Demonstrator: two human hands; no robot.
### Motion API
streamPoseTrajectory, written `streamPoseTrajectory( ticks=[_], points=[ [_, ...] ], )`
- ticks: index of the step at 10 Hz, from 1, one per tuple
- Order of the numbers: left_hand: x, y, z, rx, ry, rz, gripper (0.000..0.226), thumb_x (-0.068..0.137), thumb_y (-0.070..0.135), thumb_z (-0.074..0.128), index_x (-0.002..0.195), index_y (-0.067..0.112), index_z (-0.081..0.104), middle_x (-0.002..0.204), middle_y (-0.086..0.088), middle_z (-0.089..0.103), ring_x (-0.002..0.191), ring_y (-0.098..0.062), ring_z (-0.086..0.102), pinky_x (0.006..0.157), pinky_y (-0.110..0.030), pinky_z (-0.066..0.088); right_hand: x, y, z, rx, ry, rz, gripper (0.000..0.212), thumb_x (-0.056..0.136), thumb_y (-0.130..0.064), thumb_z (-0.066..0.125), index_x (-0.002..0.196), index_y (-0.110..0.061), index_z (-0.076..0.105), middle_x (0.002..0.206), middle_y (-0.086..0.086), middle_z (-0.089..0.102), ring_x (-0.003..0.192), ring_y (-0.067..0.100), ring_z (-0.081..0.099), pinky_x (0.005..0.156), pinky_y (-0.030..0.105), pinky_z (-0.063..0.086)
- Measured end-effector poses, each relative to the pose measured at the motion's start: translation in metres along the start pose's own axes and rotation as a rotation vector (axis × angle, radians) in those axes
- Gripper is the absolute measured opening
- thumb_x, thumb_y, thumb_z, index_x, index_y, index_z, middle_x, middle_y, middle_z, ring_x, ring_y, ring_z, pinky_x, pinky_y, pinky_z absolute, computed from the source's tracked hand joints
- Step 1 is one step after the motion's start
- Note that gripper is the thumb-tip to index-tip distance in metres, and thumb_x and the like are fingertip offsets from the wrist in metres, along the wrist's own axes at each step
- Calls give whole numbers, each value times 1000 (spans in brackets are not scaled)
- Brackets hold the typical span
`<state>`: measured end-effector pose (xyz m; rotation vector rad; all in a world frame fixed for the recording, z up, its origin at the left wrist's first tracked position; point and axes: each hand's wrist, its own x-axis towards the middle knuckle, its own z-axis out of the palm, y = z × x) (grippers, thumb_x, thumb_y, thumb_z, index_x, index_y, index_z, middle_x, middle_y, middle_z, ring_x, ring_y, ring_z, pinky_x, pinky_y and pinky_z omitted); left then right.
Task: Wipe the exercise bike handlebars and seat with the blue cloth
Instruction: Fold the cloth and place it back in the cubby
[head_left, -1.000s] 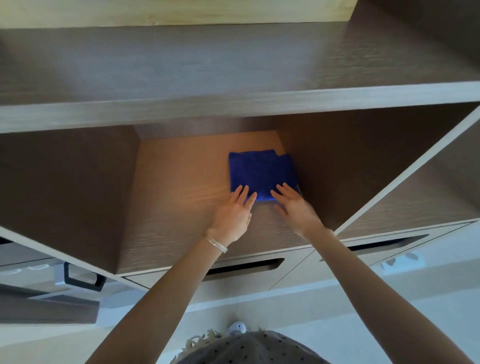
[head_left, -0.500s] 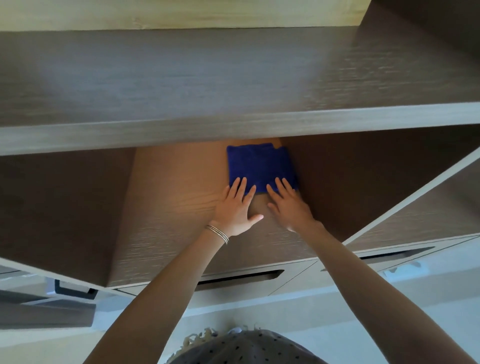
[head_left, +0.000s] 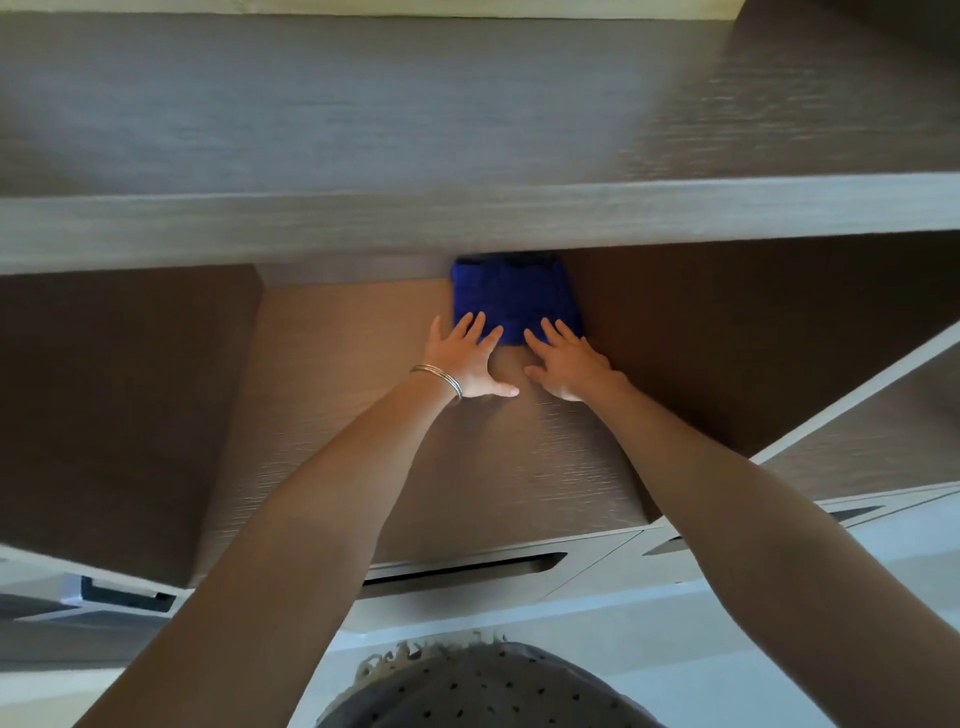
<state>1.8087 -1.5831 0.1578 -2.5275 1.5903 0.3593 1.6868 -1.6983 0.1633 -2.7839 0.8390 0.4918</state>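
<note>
In the head view, the blue cloth (head_left: 514, 296) lay folded into a flat square at the rear of the shelf compartment, resting on the compartment floor (head_left: 363, 415); its right edge sat against or just beside the dark side partition (head_left: 727, 338), and its far edge was hidden under the front lip of the upper shelf (head_left: 467, 223); that corner position is consistent with a storage spot, not a working one. You had both arms extended deep into the compartment, because the cloth sat far back; your left hand (head_left: 467, 358), with a bracelet (head_left: 439, 376) at the wrist, lay palm-down with its fingers (head_left: 475, 325) straight and spread across the near left edge of the cloth; your right hand (head_left: 563, 361) lay likewise, its fingers (head_left: 550, 332) on the near right corner; both thumbs rested on the bare wood short of the cloth. Neither hand was clamped on anything; the two hands were flat, slightly apart, and only pressing or touching the fabric. A flat two-handed contact of this kind suits sliding or squaring a folded cloth without disturbing the fold; whether you were drawing it out or seating it in place could not be determined from this view. The exercise bike, its handlebars and its seat were not in view, so progress on the wiping could not be judged; a drawer front with a recessed slot (head_left: 462, 569) lay below the compartment.
</note>
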Motion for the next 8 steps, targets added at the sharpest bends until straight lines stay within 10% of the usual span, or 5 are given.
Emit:
streamPoseTrajectory(
  ticks=[8],
  points=[
    [-36,-12,17,-72,103,4,85,81,70,42,147,29,8,158,0,-4,144,-23,-2,115,-55,3,-32,4,6,58,162,-100,59,99,-37,34,148,-16,8,158,7,-2,145,21,-7,119,39,10]
  ],
)
